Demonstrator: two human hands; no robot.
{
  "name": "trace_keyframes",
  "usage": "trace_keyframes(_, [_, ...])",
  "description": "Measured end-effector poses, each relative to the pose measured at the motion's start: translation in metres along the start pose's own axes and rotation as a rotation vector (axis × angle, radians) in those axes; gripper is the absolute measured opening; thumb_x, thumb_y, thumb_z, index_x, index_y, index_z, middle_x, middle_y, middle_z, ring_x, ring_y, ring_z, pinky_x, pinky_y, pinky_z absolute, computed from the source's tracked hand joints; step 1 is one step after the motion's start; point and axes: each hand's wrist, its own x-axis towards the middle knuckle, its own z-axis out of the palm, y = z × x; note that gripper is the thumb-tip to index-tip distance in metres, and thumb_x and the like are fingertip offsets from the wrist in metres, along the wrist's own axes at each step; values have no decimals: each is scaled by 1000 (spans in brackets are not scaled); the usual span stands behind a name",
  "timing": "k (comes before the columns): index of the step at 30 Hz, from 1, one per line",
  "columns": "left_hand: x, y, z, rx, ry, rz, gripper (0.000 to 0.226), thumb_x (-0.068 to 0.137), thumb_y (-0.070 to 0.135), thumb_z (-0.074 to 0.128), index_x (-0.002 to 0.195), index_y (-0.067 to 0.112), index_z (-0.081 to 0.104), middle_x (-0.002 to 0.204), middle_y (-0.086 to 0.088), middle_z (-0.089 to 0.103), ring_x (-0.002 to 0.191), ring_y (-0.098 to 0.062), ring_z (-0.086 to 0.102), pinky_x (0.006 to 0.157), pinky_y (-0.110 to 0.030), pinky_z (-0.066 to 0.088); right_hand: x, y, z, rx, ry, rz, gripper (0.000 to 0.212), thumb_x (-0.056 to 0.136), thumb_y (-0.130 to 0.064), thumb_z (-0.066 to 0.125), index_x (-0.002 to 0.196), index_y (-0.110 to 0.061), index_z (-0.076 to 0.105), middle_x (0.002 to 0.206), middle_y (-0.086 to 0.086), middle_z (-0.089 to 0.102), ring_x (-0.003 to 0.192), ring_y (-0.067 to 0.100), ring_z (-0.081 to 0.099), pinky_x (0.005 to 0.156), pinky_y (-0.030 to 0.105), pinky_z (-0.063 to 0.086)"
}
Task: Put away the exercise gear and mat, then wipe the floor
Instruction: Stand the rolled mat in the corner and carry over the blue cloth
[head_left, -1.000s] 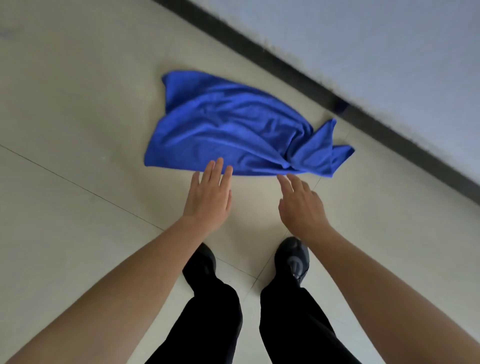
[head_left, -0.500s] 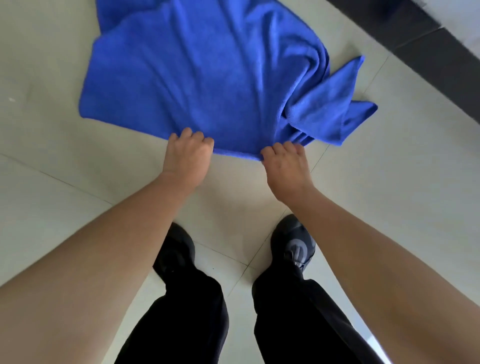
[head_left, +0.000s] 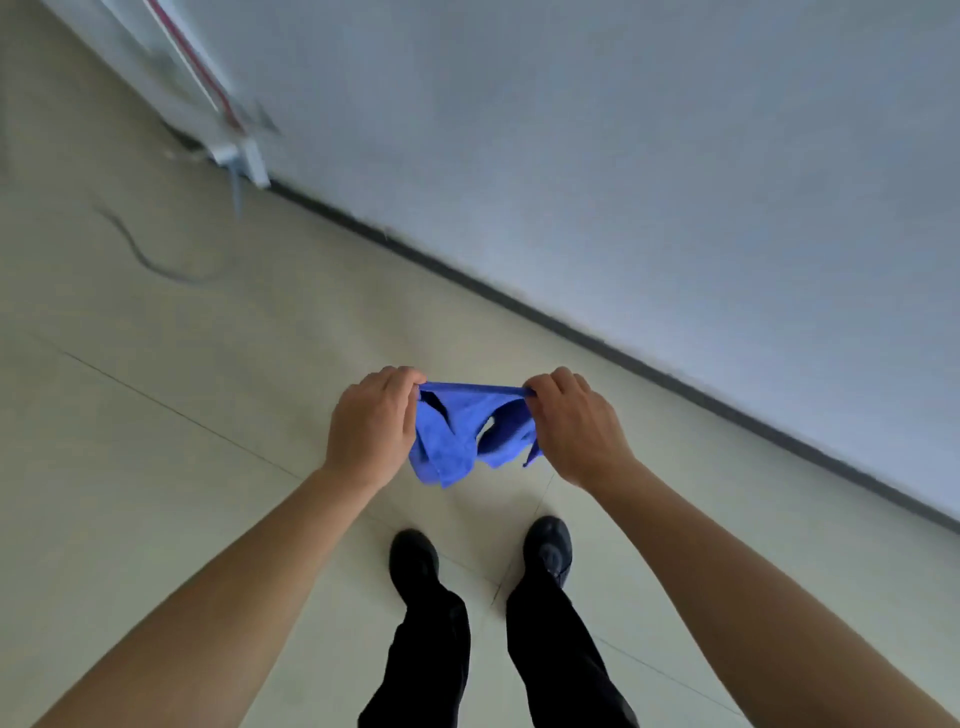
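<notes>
Fingers of both hands are curled tight on the blue cloth (head_left: 462, 431): the left hand (head_left: 371, 423) pinches one end of its top edge and the right hand (head_left: 576, 423) pinches the other, knuckles up, the two fists apart with the hem drawn straight between them. That taut edge is the cloth's long axis, and it runs from left to right, about level across the view. The rest of the fabric hangs off the edge in loose folds whose lower corners point down at the floor (head_left: 156, 467). A small gap between two folds lets the pale tile show through. The cloth is off the ground, held in the air ahead of the black shoes (head_left: 548, 545) and centred over the space between them, so its long axis lies crosswise to the way the toes point. Both bare forearms reach forward on either side of the shoes, and black trousers (head_left: 436, 660) rise from the shoes toward the camera. The shoes stand on cream tiles, with thin grout lines crossing close around them. Beyond the shoes and to their right, a dark baseboard (head_left: 623, 343) runs on a slant, and a plain grey-white wall (head_left: 623, 156) rises from it. Far ahead of the shoes and to their left, a thin grey cable (head_left: 140, 254) curves over the tiles, and farther on a white frame with a red stripe (head_left: 208, 88) leans at the wall's foot, too blurred to make out.
</notes>
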Motion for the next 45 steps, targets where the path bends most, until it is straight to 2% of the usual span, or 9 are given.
trace_keyframes(3, [8, 59, -122, -13, 40, 7, 19, 95, 13, 42, 99, 9, 60, 85, -7, 62, 72, -31, 59, 60, -35, 47, -43, -37, -116, 127, 68, 63, 26, 106, -28, 36, 123, -20, 54, 114, 0, 54, 101, 25, 55, 77, 34, 42])
trace_keyframes(8, [3, 137, -276, 62, 91, 88, 26, 81, -9, 56, 102, 6, 58, 90, -9, 58, 79, -32, 56, 61, -35, 42, -115, -75, -253, 121, 280, -25, 24, 105, -26, 42, 119, -16, 58, 102, 5, 57, 86, 29, 58, 73, 39, 48])
trace_keyframes(13, [-13, 181, -359, 150, 20, 220, 33, 80, -3, 54, 109, 13, 54, 97, -5, 57, 88, -30, 55, 69, -38, 46, -166, -82, -333, -45, 537, -92, 13, 96, -23, 57, 98, -14, 65, 80, 5, 57, 64, 31, 59, 55, 36, 46])
trace_keyframes(18, [-9, 218, -402, 146, -45, 445, 34, 79, 16, 45, 112, 12, 53, 99, -1, 55, 89, -26, 52, 71, -33, 41, -232, -82, -384, -168, 655, 43, 17, 101, -30, 53, 104, -18, 65, 86, 3, 59, 70, 28, 59, 60, 38, 50])
trace_keyframes(21, [-6, 241, -406, 131, -7, 661, 29, 90, 22, 36, 110, 12, 53, 93, -2, 55, 81, -25, 53, 68, -35, 48, -285, -76, -386, -193, 701, 194, 23, 103, -35, 47, 104, -19, 64, 87, 2, 58, 71, 27, 59, 59, 37, 47])
trace_keyframes(25, [-17, 300, -390, 289, 83, 1056, 59, 102, 29, -11, 100, 14, 46, 83, -4, 55, 63, -22, 52, 52, -34, 51, -373, -61, -373, -157, 682, 433, 28, 105, -38, 38, 113, -21, 59, 100, 0, 56, 87, 24, 60, 63, 32, 39])
trace_keyframes(33, [-107, 509, -352, -30, 17, 1247, 14, 99, 14, 50, 108, 12, 60, 97, -2, 57, 75, -23, 60, 58, -35, 52, -597, -8, -357, -34, 834, 879, 31, 106, -43, 32, 117, -28, 58, 107, -6, 54, 95, 20, 61, 73, 36, 46])
trace_keyframes(40, [-243, 701, -289, -249, -32, 1266, 19, 102, 16, 43, 107, 15, 61, 102, 3, 55, 81, -18, 56, 65, -31, 44, -799, 68, -310, 28, 981, 1051, 31, 106, -41, 36, 115, -24, 60, 106, -4, 56, 89, 23, 61, 68, 33, 39])
trace_keyframes(45, [-344, 835, -223, -375, -195, 1234, 24, 103, 21, 40, 112, 19, 62, 106, 11, 52, 90, -13, 58, 77, -31, 48, -939, 129, -272, 243, 1136, 1105, 24, 102, -35, 48, 102, -18, 66, 97, -2, 58, 90, 20, 53, 86, 38, 43])
